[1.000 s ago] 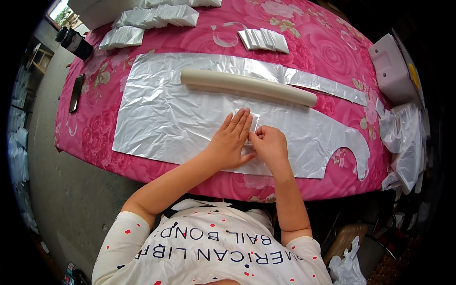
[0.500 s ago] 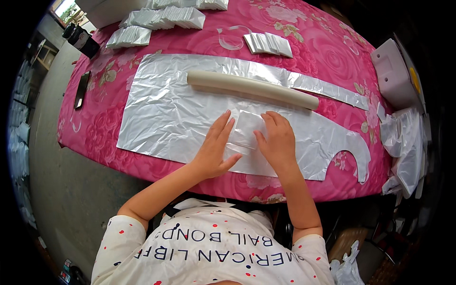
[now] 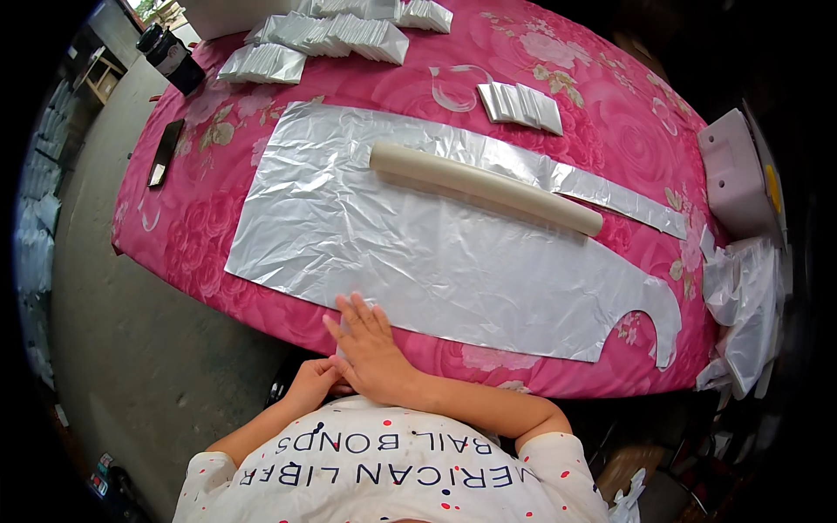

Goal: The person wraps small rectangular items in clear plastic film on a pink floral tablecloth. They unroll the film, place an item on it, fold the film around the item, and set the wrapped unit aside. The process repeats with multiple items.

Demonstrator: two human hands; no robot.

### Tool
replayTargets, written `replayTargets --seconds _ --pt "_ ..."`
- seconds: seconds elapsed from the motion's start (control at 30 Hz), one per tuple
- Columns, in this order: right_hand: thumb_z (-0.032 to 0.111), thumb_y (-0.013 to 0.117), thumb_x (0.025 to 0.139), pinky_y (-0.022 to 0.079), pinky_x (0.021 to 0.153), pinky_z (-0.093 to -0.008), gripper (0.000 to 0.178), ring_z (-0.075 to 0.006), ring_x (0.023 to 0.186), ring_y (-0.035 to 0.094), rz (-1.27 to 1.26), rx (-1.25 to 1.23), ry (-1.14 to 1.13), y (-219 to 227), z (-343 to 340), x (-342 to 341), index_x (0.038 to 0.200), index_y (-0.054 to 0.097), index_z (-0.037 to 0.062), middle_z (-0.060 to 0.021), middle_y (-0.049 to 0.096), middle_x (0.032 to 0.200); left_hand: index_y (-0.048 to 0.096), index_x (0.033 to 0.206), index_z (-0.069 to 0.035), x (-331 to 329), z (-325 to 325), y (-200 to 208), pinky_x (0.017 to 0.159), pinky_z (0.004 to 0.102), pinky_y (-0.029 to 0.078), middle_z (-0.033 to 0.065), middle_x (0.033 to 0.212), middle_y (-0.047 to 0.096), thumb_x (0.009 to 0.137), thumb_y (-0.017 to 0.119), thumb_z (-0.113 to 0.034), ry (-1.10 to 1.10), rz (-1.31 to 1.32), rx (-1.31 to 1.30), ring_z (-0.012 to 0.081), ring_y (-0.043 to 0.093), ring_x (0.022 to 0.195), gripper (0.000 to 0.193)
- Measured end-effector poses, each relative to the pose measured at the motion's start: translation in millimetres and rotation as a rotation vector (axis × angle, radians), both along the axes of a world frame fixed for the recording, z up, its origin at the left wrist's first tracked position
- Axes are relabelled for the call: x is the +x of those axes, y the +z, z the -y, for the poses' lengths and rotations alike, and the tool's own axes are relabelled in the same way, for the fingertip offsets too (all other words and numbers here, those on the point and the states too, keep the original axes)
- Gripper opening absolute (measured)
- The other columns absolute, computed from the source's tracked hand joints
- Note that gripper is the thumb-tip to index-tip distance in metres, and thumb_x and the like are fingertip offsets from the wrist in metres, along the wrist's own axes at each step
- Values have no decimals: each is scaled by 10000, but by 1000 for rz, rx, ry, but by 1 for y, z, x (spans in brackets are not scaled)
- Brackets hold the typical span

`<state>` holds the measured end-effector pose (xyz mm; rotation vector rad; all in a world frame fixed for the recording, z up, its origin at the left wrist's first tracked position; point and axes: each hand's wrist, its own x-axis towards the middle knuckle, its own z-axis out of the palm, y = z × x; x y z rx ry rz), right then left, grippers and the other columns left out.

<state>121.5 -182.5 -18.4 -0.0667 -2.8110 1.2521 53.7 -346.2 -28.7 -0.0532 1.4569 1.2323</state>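
Note:
Near the front edge of the table, my left hand is closed in a pinch beside the heel of my right hand. The right hand's fingers are stretched out. A pale sliver of what looks like a small folded plastic packet shows under them; most of it is hidden by the hand. Beyond both hands a thin silvery plastic sheet, cut with a curved notch and a long strip at its right, lies spread and creased. A beige tube rests across it.
Stacks of folded silvery packets lie at the far left; a smaller row lies far centre. A dark bottle and a phone are at left. A pinkish box and plastic bags stand right of the pink floral tablecloth.
Both hands have come back from the sheet's middle to the table's near edge, toward the left. The folded packet no longer lies on the sheet. The head view has shifted slightly.

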Motion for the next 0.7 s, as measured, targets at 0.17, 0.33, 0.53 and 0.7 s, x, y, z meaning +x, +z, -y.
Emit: replayTargets --seconds 0.17,0.33,0.53,0.7 --pt "230 563 834 41 1058 -577 353 -389 1358 120 -32 221 197 18 -18 0 1134 563 44 -215 258 1421 654 934 13 -13 -17 36 633 281 520 135 832 669 849 586 -110 -653 -628 -200 155 656 719 165" --pt "145 688 729 101 1044 -591 121 -271 1263 354 -141 128 282 37 -94 2 798 593 117 -60 533 1185 625 1039 -24 -23 -44 59 650 318 520 148 938 650 753 669 -98 -552 -1190 153 270 641 759 299" --pt "147 663 804 428 697 -265 143 -103 725 546 -317 -327 -594 48 -268 -48 878 639 28 -18 611 730 585 1098 -22 -29 -54 53 716 335 528 146 1036 630 726 690 -117 -458 -1359 242 296 633 871 398" --pt "281 635 787 433 730 -344 293 -166 730 593 -269 -153 -1041 10 -413 -70 869 656 1 -88 659 778 585 1094 -29 -23 -66 52 717 335 530 138 1040 628 735 682 -132 -589 -1366 300 282 634 864 386"
